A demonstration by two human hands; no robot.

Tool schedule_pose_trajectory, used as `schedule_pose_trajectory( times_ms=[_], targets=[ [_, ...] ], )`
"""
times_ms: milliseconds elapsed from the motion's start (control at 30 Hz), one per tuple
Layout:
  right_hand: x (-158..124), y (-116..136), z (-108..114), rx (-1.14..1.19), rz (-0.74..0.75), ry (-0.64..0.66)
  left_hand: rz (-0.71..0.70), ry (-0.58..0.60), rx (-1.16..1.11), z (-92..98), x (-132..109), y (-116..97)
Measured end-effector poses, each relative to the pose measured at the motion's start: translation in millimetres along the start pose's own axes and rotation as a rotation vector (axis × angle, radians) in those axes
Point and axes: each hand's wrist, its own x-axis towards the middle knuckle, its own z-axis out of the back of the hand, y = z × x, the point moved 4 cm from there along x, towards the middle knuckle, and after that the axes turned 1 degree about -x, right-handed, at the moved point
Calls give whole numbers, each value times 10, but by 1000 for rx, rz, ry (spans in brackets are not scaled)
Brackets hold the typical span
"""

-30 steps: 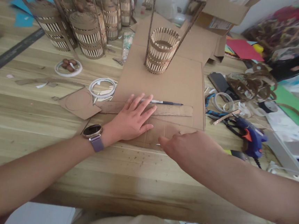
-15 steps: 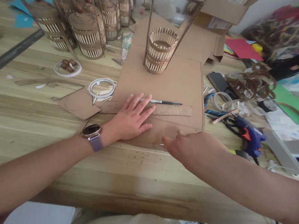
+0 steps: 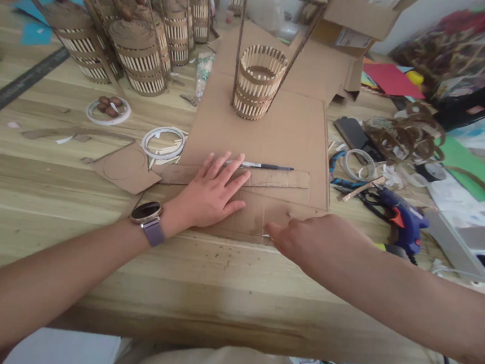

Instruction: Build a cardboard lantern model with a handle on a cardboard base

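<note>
My left hand point(image 3: 213, 193) lies flat with fingers spread on a cardboard piece point(image 3: 260, 215) near the table's front edge, its fingertips on a long cardboard strip point(image 3: 277, 179). A black pen point(image 3: 265, 166) lies just beyond the fingertips. My right hand point(image 3: 311, 242) is closed at the cardboard's near edge, pinching a small thin tool whose tip barely shows. A stick-walled basket with a tall cardboard handle point(image 3: 257, 81) stands on the big cardboard sheet point(image 3: 289, 135) further back.
Several finished baskets point(image 3: 141, 54) stand at the back left. White tape rings point(image 3: 163, 142) and a cardboard cut-out point(image 3: 127, 167) lie left of the sheet. A blue glue gun point(image 3: 401, 216), scissors, tape rolls and cardboard curls point(image 3: 408, 137) crowd the right side.
My right hand has slid a little to the right along the cardboard's near edge. The left hand has stayed flat in place.
</note>
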Motion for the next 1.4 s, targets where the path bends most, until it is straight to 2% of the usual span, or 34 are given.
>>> schedule_pose_trajectory(
  times_ms=[133, 467, 667, 1067, 1233, 1400],
  targets=[
    [-36, -25, -23, -34, -5, 33, -4, 2, 17, 2, 0, -1],
    [-86, -47, -27, -43, -13, -42, -6, -4, 25, -6, -3, 7],
    [-104, -54, 24, -71, -8, -46, -2, 2, -10, -5, -4, 10],
    [-149, -89, -29, -45, -4, -4, 0, -8, -72, 20, -2, 7],
    [-159, -84, -44, -54, -1, -24, -15, 4, -84, 32, 2, -5],
    [-180, -124, -68, -17, -5, 78, -30, 24, -95, 34, 5, -11]
  ],
)
